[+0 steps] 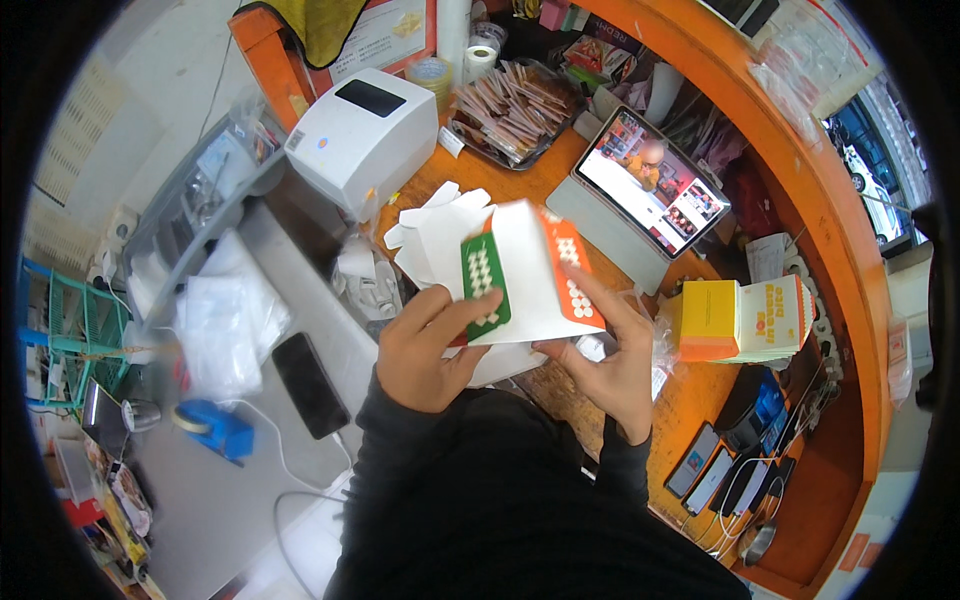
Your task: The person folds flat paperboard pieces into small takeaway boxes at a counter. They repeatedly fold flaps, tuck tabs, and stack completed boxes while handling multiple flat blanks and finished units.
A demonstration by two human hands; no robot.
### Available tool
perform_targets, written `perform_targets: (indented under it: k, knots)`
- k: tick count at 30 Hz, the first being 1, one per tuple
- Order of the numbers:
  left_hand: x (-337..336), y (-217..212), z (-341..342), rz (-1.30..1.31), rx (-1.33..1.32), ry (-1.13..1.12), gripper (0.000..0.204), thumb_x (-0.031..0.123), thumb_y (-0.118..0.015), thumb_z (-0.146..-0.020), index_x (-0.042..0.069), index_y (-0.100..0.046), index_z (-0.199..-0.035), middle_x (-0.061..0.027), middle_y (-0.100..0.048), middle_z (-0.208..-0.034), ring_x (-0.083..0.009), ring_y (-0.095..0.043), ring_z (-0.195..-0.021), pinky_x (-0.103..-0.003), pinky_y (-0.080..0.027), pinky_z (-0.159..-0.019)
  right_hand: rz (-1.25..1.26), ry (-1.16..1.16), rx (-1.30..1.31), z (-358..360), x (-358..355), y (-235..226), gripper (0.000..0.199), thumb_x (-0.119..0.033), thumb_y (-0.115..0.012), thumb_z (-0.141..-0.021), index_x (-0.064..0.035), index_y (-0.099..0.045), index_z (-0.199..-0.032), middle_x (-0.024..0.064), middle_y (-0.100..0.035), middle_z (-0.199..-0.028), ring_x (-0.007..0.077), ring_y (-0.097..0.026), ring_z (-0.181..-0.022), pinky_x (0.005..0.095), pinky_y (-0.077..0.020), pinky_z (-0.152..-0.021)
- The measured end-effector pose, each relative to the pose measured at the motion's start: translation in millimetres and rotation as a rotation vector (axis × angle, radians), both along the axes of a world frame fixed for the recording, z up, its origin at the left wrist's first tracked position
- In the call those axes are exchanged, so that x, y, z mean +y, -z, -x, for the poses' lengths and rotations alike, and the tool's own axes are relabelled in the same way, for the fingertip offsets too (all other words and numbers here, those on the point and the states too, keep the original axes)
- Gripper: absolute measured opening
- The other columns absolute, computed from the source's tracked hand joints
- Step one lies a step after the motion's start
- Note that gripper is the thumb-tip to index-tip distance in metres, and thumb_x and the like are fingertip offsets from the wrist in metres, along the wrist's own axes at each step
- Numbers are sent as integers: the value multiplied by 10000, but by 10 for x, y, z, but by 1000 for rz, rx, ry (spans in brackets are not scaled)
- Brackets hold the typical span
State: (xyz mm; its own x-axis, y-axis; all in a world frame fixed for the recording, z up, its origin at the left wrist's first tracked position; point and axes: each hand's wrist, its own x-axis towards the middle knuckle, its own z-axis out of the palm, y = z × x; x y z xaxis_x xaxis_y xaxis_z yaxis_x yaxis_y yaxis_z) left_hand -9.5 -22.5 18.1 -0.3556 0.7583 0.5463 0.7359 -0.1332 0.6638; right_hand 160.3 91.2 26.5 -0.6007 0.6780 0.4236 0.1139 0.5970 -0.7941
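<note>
Both hands are on a white folding carton [530,275] with a green side panel and an orange side panel, each covered in white dots, held up above the near edge of the orange countertop [700,390]. The left hand [425,345] is wrapped onto the green side with the thumb across it, so it's grasping the box, and the right hand [610,365] grips the lower orange corner with the fingers up along that panel. Just behind the box there's a loose pile of flat white carton blanks [430,225] lying on the counter. Further back sits a white label printer [360,135] at the left end, a tray of brown sachets [510,110] beside it, and a tablet [650,180] propped up showing a video toward the back right edge. To the right of the hands are two already folded boxes, orange and white [740,320]. A black phone [310,385] lies on the grey surface to the left, near a blue tape dispenser [215,425].
</note>
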Motion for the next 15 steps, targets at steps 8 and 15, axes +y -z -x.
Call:
perform_targets:
  k: [8,15]
  knots:
    - [41,-11,-25,10,-373,-56,283,-44,-771,-654,31,-672,-909,-70,-582,-807,-202,-626,-679,-275,-495,-588,111,143,-9,-47,-21,138,445,-8,-743,-741,-10,-655,-1177,120,-685,-1014,195,-662,-877,316,-518,-803]
    - [88,41,-78,-130,-437,40,257,-75,-756,-679,6,-697,-915,-82,-555,-796,-175,-626,-665,-248,-511,-612,-244,521,164,153,-103,288,629,-115,-870,-653,-38,-515,-1167,141,-488,-1174,232,-490,-1022,328,-419,-808]
